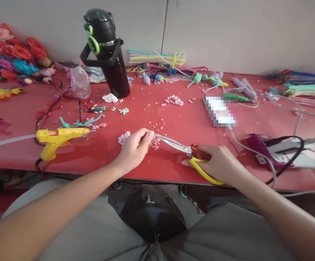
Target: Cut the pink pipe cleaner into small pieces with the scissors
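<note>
My right hand [217, 163] grips a pair of scissors [176, 145] with yellow and orange handles, its blades pointing left. At the tips of the blades, my left hand [135, 146] pinches something very small between thumb and fingertips; what it is I cannot make out. Pale pink cut bits [155, 144] lie scattered on the red table [171, 166] just under the blades. A heap of lilac pieces [124, 138] sits beside my left hand, partly hidden by it. Farther back is a loose pile of short pink pieces [174, 100].
A yellow glue gun [59, 139] lies to the left, a black flask [111, 58] behind it. Pipe cleaners [154, 58] line the wall. On the right are a blurred white device [219, 110], cables and a purple power strip [266, 152]. Red paper flowers [19, 47] stand back left.
</note>
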Demonstrator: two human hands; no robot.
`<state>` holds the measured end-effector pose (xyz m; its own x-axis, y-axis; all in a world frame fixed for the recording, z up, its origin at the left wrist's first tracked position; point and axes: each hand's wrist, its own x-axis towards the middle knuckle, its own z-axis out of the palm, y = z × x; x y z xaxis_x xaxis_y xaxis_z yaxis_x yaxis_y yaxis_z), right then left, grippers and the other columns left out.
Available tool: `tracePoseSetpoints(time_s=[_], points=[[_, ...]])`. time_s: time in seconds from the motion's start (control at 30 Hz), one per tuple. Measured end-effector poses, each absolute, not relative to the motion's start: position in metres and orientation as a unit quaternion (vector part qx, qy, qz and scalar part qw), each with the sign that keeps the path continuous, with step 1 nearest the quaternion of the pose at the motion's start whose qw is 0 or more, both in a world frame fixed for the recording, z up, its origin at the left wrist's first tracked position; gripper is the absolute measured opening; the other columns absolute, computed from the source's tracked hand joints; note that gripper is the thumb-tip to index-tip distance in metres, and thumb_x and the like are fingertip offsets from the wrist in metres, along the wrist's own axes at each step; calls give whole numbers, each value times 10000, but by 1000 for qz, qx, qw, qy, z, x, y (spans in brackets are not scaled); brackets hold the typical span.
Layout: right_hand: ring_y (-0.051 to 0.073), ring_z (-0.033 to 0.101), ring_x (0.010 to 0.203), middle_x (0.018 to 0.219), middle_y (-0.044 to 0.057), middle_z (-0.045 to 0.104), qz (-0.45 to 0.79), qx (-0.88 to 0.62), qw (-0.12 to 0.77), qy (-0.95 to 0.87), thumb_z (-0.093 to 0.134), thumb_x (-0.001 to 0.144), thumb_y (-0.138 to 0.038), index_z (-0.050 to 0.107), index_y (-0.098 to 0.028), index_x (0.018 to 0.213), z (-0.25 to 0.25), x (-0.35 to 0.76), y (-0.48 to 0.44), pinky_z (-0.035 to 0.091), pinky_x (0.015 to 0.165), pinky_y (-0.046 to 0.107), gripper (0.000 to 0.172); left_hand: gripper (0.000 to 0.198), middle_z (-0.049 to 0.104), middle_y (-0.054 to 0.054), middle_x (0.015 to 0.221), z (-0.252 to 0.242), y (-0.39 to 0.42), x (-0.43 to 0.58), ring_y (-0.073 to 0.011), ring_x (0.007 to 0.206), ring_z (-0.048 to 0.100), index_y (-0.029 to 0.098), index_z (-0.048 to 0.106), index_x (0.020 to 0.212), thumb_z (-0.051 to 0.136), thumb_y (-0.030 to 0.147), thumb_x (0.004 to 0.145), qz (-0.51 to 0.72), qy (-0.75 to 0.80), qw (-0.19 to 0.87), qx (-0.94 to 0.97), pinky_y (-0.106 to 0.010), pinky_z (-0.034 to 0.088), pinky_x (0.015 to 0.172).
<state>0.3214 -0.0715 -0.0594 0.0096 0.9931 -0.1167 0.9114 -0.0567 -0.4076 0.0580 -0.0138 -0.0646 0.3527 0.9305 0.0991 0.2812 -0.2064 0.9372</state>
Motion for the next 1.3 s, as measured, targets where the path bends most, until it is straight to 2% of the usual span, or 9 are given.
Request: tracePoseSetpoints(time_s=[0.23,0.47,0.8,1.3], points=[[122,248,526,517,-29,334,185,-713,109,-668,619,609,-857,290,-234,556,-58,319,-71,226,465,283,707,363,436,43,582,-63,-14,59,-84,506,434,197,464,741,460,446,1006,364,443,448,686,-232,365,491],[116,246,536,537,-41,334,204,-702,137,-669,663,671,-762,364,-231,586,-56,321,-76,239,469,268,616,357,465,44,564,-63,-13,59,-81,493,454,195,488,767,464,460,1006,366,441,444,689,-223,386,495],[136,270,575,564,-34,344,219,-717,94,-655,653,635,-794,312,-233,594,-54,318,-74,259,514,284,657,307,485,49,565,-60,-14,61,-74,454,493,198,511,789,492,420,1000,373,437,442,689,-214,422,474],[121,270,542,542,-28,356,196,-714,98,-665,637,629,-817,321,-227,575,-56,319,-72,240,474,271,672,290,497,51,574,-60,-15,60,-66,457,510,192,516,791,495,389,1003,369,435,445,690,-209,437,490]])
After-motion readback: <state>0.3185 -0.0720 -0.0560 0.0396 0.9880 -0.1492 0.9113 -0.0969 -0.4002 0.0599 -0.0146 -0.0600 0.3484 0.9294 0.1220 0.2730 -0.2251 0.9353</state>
